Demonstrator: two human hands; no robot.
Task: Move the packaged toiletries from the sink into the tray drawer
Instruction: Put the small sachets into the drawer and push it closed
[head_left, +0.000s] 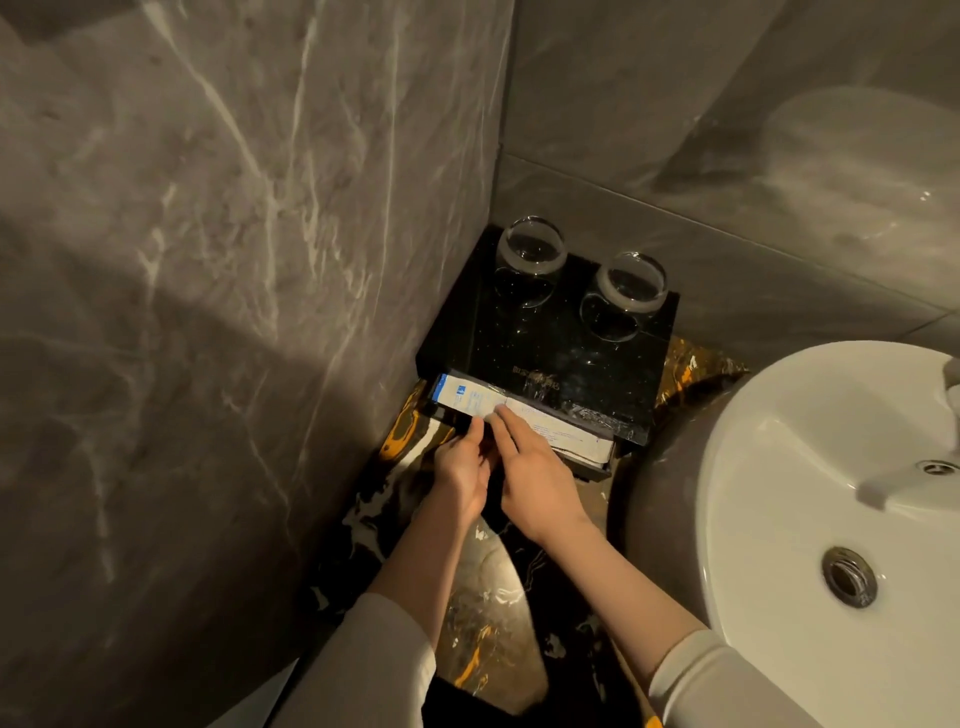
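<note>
A black tray box (561, 343) stands in the corner of the counter, its drawer (597, 470) pulled out a little at the front. White packaged toiletries with blue print (467, 397) lie flat in the drawer. My left hand (462, 470) is at the drawer's front edge, fingers curled toward the packets. My right hand (530, 467) lies beside it with straight fingers resting on the packets. The white sink (810, 467) at the right shows no packets in its basin.
Two upturned glasses (530, 260) (626, 293) stand on top of the black box. Grey marble walls close in at the left and back. A dark marble counter (483, 587) with orange veins runs under my arms. The drain (849, 576) and tap (914, 483) belong to the sink.
</note>
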